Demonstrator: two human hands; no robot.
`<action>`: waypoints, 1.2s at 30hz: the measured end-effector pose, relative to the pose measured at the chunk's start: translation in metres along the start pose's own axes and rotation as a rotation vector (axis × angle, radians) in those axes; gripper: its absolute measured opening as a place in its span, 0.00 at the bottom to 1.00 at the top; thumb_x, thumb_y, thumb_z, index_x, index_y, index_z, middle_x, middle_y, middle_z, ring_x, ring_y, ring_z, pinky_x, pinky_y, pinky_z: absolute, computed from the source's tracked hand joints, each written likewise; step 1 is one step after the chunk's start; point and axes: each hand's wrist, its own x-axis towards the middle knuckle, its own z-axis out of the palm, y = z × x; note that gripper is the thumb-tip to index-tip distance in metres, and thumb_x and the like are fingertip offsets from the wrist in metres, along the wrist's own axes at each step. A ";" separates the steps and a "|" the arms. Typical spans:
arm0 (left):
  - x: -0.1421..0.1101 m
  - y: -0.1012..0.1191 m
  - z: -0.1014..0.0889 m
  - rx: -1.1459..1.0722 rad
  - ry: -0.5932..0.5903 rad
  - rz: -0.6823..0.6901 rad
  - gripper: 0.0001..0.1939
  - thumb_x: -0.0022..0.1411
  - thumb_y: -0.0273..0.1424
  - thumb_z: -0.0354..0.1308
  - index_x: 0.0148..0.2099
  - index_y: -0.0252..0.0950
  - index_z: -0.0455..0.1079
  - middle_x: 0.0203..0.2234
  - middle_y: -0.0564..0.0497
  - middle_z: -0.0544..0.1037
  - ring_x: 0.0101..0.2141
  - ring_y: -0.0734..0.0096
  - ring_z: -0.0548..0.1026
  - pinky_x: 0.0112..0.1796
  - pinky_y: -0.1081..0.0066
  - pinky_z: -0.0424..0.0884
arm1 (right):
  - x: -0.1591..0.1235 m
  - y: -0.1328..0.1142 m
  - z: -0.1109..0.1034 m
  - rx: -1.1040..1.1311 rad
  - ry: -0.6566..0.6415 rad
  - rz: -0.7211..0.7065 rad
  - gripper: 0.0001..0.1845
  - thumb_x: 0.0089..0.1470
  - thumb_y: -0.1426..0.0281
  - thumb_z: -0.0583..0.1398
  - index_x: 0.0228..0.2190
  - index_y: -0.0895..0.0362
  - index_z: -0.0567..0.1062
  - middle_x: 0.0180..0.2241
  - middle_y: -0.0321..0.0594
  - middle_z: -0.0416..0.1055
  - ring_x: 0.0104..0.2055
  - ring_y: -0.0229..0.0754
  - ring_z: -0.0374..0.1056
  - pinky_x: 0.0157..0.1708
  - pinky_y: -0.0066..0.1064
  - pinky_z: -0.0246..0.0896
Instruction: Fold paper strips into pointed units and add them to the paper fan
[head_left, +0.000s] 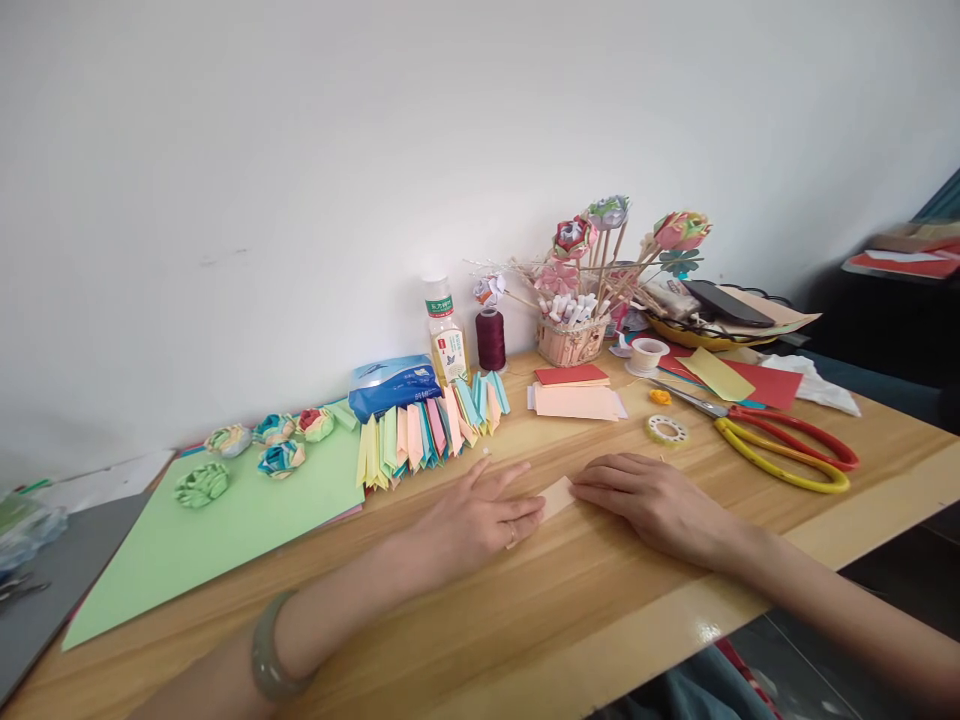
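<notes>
A small pale peach paper strip (557, 499) lies on the wooden table between my two hands. My left hand (480, 515) rests palm down, its lower fingers closed on the strip's left end while the other fingers spread out over the wood. It has a ring on one finger, and a green bangle circles the wrist. At the strip's other end my right hand (645, 495) has its fingers together, the tips pressed on the paper. Part of the strip is hidden under the fingers. Beyond them, a stack of peach paper strips (576, 402) lies with a red piece on top.
Folded coloured papers (420, 435) stand in a row before a blue tissue pack (394, 386). Paper flowers (279, 459) lie on a green sheet (262, 540). Large scissors (780, 440), a tape roll (666, 430) and a flower basket (571, 342) are to the right.
</notes>
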 end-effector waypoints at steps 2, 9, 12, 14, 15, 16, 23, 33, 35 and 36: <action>0.000 0.000 0.000 0.003 -0.003 -0.001 0.18 0.70 0.25 0.44 0.60 0.40 0.60 0.55 0.53 0.68 0.62 0.52 0.50 0.56 0.40 0.47 | 0.006 -0.009 0.001 -0.021 0.031 0.038 0.20 0.60 0.79 0.45 0.45 0.60 0.72 0.41 0.48 0.74 0.42 0.45 0.68 0.40 0.39 0.67; 0.000 0.001 0.000 0.008 0.008 -0.032 0.19 0.70 0.26 0.44 0.61 0.44 0.59 0.57 0.52 0.65 0.62 0.53 0.49 0.56 0.41 0.48 | 0.016 -0.023 0.008 -0.070 -0.063 0.027 0.17 0.63 0.74 0.46 0.44 0.60 0.72 0.39 0.47 0.74 0.39 0.46 0.68 0.36 0.39 0.67; 0.000 -0.002 -0.002 -0.014 -0.042 -0.012 0.20 0.70 0.25 0.41 0.61 0.42 0.59 0.59 0.53 0.63 0.63 0.51 0.45 0.57 0.41 0.46 | 0.011 -0.017 0.008 -0.098 -0.078 0.005 0.17 0.64 0.74 0.45 0.45 0.61 0.72 0.40 0.47 0.74 0.41 0.46 0.68 0.38 0.39 0.66; 0.000 -0.004 -0.003 -0.015 -0.060 -0.007 0.19 0.70 0.25 0.41 0.59 0.40 0.61 0.59 0.53 0.63 0.63 0.50 0.45 0.57 0.40 0.44 | 0.008 -0.013 0.008 -0.096 -0.076 0.005 0.18 0.64 0.75 0.45 0.46 0.61 0.71 0.42 0.47 0.73 0.42 0.46 0.68 0.39 0.39 0.66; 0.000 -0.006 -0.004 -0.011 -0.064 0.000 0.19 0.70 0.25 0.41 0.58 0.40 0.62 0.58 0.53 0.63 0.63 0.50 0.45 0.57 0.39 0.43 | 0.007 -0.012 0.008 -0.093 -0.074 0.007 0.18 0.64 0.75 0.44 0.46 0.60 0.71 0.42 0.47 0.73 0.43 0.46 0.68 0.40 0.40 0.66; -0.001 -0.006 -0.005 -0.002 -0.065 0.010 0.18 0.70 0.25 0.41 0.58 0.40 0.63 0.58 0.53 0.64 0.63 0.50 0.45 0.57 0.38 0.41 | 0.006 -0.011 0.008 -0.091 -0.072 0.008 0.18 0.64 0.75 0.44 0.46 0.60 0.71 0.43 0.47 0.73 0.43 0.46 0.68 0.41 0.40 0.65; -0.026 0.002 -0.013 0.183 -0.084 0.098 0.16 0.70 0.25 0.43 0.56 0.36 0.64 0.55 0.50 0.68 0.62 0.54 0.50 0.58 0.40 0.28 | 0.005 -0.010 0.007 -0.093 -0.059 0.046 0.18 0.63 0.75 0.45 0.45 0.59 0.72 0.39 0.45 0.73 0.40 0.43 0.68 0.39 0.36 0.64; -0.040 0.006 -0.012 0.269 -0.054 0.083 0.17 0.69 0.25 0.45 0.58 0.34 0.59 0.54 0.48 0.69 0.60 0.55 0.56 0.57 0.40 0.25 | 0.037 -0.054 0.023 -0.214 0.000 0.095 0.12 0.58 0.78 0.51 0.36 0.62 0.74 0.36 0.46 0.73 0.38 0.46 0.68 0.40 0.39 0.61; -0.040 0.006 -0.012 0.243 -0.059 0.075 0.18 0.69 0.24 0.44 0.60 0.34 0.58 0.54 0.47 0.69 0.61 0.54 0.55 0.57 0.39 0.26 | 0.038 -0.058 0.026 -0.211 -0.010 0.067 0.11 0.58 0.78 0.51 0.34 0.61 0.74 0.35 0.44 0.73 0.37 0.45 0.68 0.41 0.38 0.61; -0.040 0.006 -0.013 0.232 -0.061 0.072 0.18 0.69 0.24 0.44 0.60 0.35 0.58 0.55 0.47 0.69 0.61 0.54 0.55 0.57 0.39 0.27 | 0.037 -0.056 0.025 -0.212 -0.013 0.064 0.11 0.58 0.78 0.51 0.35 0.61 0.74 0.35 0.44 0.73 0.37 0.45 0.68 0.41 0.38 0.61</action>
